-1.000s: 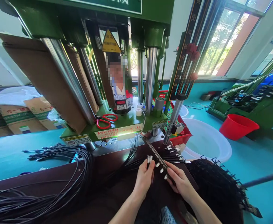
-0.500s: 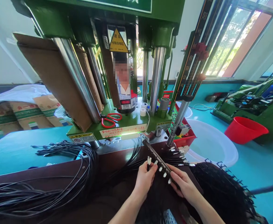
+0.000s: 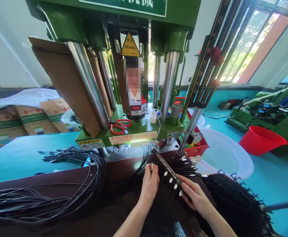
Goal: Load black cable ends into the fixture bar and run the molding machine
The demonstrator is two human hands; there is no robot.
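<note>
My left hand (image 3: 149, 185) is closed around black cable ends, one metal plug tip (image 3: 152, 166) sticking up above the fingers. My right hand (image 3: 194, 196) grips the near end of a long dark jig bar (image 3: 167, 171) that runs diagonally toward the green press (image 3: 131, 128). Several silver connectors sit in a row along the bar. More plug-tipped cables (image 3: 190, 164) lie just right of the bar. Both hands rest over a dark brown work surface (image 3: 60, 184).
A thick bundle of black cables (image 3: 67, 194) sweeps across the left. Red scissors (image 3: 120, 125) lie on the press base. A white basin (image 3: 225, 154) and red bucket (image 3: 262, 140) stand right. A black mass of parts (image 3: 237, 200) lies near right. Sacks (image 3: 23, 120) stand left. A person stands behind the press.
My left hand shifted left, away from the bar, and now shows one plug tip instead of two. The camera view tilted slightly; my right hand kept hold of the bar.
</note>
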